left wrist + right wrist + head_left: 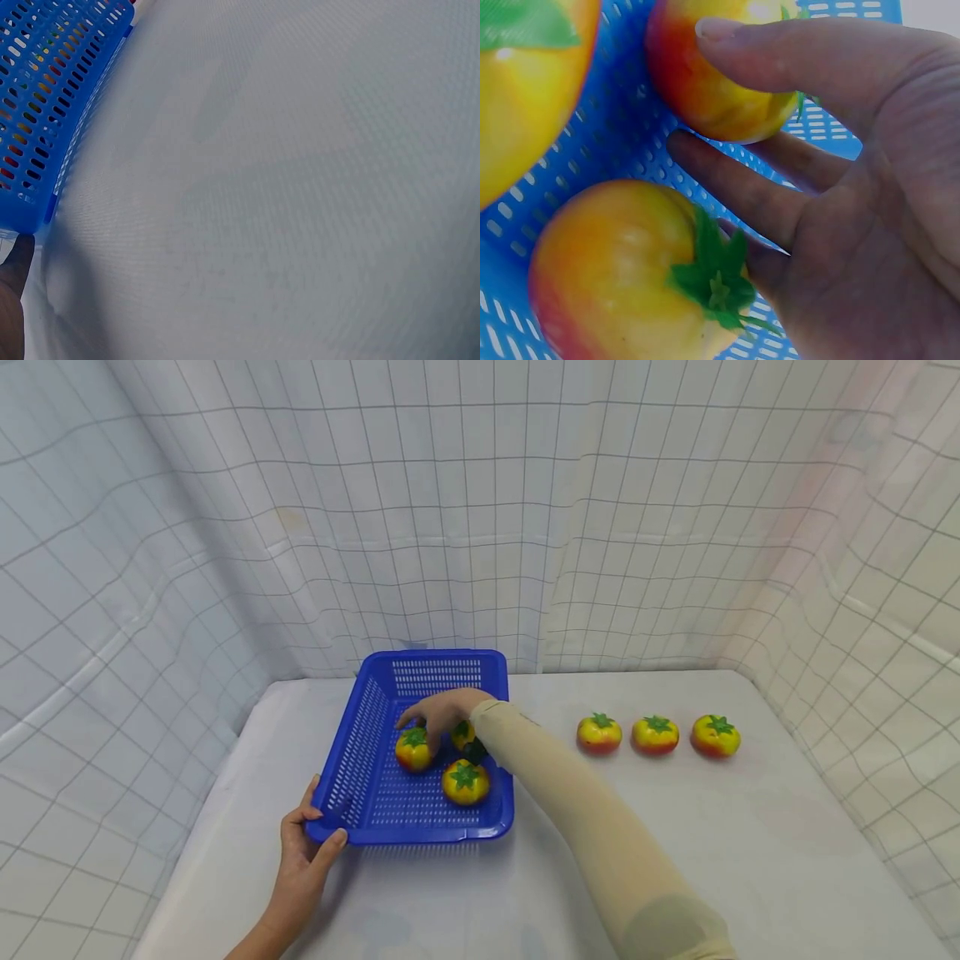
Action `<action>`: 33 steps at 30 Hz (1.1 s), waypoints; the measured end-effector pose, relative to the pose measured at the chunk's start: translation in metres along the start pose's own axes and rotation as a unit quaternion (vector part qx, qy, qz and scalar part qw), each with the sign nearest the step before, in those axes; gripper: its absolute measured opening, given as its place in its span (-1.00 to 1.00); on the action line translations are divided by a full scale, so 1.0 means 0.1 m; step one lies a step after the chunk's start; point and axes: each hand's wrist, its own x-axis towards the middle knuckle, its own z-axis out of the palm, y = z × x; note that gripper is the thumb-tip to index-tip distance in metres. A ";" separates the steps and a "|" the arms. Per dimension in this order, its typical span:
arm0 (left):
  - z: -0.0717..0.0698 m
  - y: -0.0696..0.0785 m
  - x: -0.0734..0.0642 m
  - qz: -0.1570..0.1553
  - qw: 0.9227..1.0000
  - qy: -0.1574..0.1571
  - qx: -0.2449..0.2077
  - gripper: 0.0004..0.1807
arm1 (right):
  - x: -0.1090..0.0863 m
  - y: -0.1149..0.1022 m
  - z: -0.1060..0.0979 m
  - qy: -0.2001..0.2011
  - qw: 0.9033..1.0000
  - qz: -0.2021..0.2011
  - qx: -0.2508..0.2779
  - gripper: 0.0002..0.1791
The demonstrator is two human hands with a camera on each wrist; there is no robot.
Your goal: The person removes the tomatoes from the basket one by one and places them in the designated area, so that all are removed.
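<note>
A blue plastic basket [431, 836] with slotted sides stands on the table's left part. My left hand [302, 864] grips its near left corner, thumb [18, 264] at the rim and fingers along the left side. My right hand [444, 710] reaches into the basket from above, around a yellow-red tomato [413, 755] with a green leafy top. In the right wrist view, that tomato [697, 71] lies between thumb and fingers. Another tomato [466, 782] sits nearer the front, and a third tomato [460, 737] is partly hidden under the right hand and wrist.
Three more tomatoes, a left one [599, 734], a middle one [656, 735] and a right one [716, 736], form a row on the white table [720, 827] right of the basket. White grid-patterned curtains [480, 510] enclose the back and sides.
</note>
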 end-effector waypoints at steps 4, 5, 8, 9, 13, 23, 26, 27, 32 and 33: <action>0.00 0.00 0.00 0.000 1.000 -0.001 0.002 -0.60 | 0.01 0.01 0.02 0.006 1.000 0.014 0.014 -0.19; 0.00 0.00 0.00 -0.001 1.000 -0.002 0.003 -0.60 | 0.02 0.01 0.03 0.008 1.000 0.017 0.016 -0.19; 0.00 0.00 0.00 -0.001 1.000 -0.002 0.008 -0.60 | 0.02 0.01 0.04 0.013 1.000 0.015 0.012 -0.20; 0.00 0.00 0.00 -0.001 1.000 -0.002 0.010 -0.60 | 0.02 0.01 0.05 0.014 1.000 0.013 0.011 -0.20; 0.01 0.01 0.00 -0.005 1.000 -0.002 0.020 -0.60 | 0.04 0.00 0.06 0.013 1.000 0.009 0.007 -0.23; 0.01 0.02 0.00 -0.010 1.000 -0.002 0.030 -0.60 | 0.06 -0.01 0.06 0.016 1.000 0.012 -0.001 -0.33; 0.01 0.02 0.00 -0.007 1.000 -0.003 0.027 -0.61 | 0.06 -0.01 0.07 0.017 1.000 0.007 -0.001 -0.34; 0.01 0.01 0.00 -0.005 1.000 -0.004 0.025 -0.61 | 0.06 -0.01 0.07 0.017 1.000 0.003 -0.003 -0.34; 0.00 0.01 0.00 0.003 1.000 -0.005 0.011 -0.63 | 0.06 -0.03 0.08 0.021 0.999 -0.027 -0.022 -0.34; -0.01 0.01 0.00 0.003 1.000 -0.005 0.011 -0.63 | 0.06 -0.03 0.08 0.020 0.999 -0.031 -0.025 -0.35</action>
